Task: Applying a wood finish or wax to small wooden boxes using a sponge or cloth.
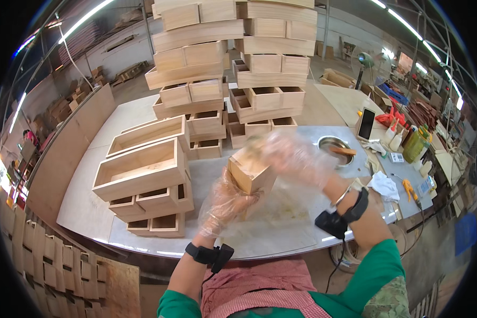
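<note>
A small wooden box of pale wood is held tilted above the table in front of me. My left hand, in a clear plastic glove, grips its near left side with the fingers closed round it. My right hand, gloved the same way, is at the box's upper right and smeared by motion. Whether those fingers hold anything cannot be made out. Left of the box, a stack of open wooden boxes stands on the table. A metal bowl with a wooden-handled tool lies beyond my right hand.
Tall stacks of wooden boxes rise at the table's far side. On the right are a white cloth, squeeze bottles, a dark-screened device and an orange-handled corded tool. A wooden panel borders the left. Dark cables hang from both wrist bands.
</note>
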Tool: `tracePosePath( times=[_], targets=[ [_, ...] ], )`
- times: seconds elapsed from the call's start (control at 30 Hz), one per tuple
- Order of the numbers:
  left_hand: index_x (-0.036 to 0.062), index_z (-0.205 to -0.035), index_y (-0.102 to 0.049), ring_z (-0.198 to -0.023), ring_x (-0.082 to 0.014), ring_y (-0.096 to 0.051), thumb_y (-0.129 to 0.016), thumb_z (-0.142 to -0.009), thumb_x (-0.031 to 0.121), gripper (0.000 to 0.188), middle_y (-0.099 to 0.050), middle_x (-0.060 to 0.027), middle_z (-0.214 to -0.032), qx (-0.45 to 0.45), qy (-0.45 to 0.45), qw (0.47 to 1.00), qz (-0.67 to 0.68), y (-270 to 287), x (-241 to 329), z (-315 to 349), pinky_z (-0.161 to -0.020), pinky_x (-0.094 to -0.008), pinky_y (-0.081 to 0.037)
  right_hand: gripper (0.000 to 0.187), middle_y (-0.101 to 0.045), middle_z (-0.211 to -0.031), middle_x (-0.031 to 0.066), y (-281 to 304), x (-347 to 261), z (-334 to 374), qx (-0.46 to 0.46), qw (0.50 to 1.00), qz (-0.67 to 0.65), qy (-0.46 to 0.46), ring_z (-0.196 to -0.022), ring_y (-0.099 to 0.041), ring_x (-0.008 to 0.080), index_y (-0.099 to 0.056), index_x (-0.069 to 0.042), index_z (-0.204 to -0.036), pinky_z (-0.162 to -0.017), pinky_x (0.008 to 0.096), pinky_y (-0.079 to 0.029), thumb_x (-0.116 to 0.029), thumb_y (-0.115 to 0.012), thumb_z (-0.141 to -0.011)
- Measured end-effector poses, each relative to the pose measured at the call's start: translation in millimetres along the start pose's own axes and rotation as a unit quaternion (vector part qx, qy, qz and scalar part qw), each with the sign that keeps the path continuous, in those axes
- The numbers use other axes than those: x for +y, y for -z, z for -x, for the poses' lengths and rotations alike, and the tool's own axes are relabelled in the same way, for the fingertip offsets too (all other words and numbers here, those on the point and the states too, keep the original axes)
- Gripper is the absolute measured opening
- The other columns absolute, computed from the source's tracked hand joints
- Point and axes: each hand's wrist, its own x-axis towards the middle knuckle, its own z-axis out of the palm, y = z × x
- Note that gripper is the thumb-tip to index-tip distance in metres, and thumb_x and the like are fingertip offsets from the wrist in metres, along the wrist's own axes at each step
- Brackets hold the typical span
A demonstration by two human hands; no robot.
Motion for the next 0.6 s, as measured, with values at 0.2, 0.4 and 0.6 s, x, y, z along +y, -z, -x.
tracePosePath(
  times=[0.2,0.4,0.6],
  targets=[
    [0.0024,-0.131,-0.049,-0.102,-0.0261,-0.068,-0.087,-0.07,0.029,0.077,-0.07,-0.0158,-0.11,0.012,-0.04,0.999,-0.013,3,-6,-1,-0.089,-0.0366,-0.054,0.03,-0.064,-0.111,0.0119,-2,-34,-22,-0.062,0.953,0.265,0.13,-0.103,-0.063,0.0278,-0.063,-0.01,-0.117,-0.092,0.0392,-0.052,-0.012,-0.056,-0.089],
    [0.0035,-0.132,-0.047,-0.102,-0.0263,-0.068,-0.087,-0.069,0.029,0.079,-0.069,-0.0162,-0.111,0.017,-0.062,0.997,0.038,-6,-33,-10,-0.088,-0.0364,-0.054,0.033,-0.064,-0.108,0.0149,3,-37,-67,-0.115,0.977,0.165,0.067,-0.094,-0.064,0.0272,-0.058,-0.005,-0.124,-0.086,0.0378,-0.054,-0.016,-0.053,-0.093],
    [0.004,-0.128,-0.048,-0.102,-0.0283,-0.067,-0.088,-0.068,0.029,0.076,-0.068,-0.0152,-0.112,0.042,-0.055,0.996,0.06,0,-27,-8,-0.089,-0.0377,-0.053,0.023,-0.068,-0.095,0.0149,-2,-41,-30,-0.018,0.987,0.143,0.075,-0.091,-0.066,0.0319,-0.067,-0.007,-0.109,-0.08,0.0426,-0.054,-0.016,-0.058,-0.089]
  ],
)
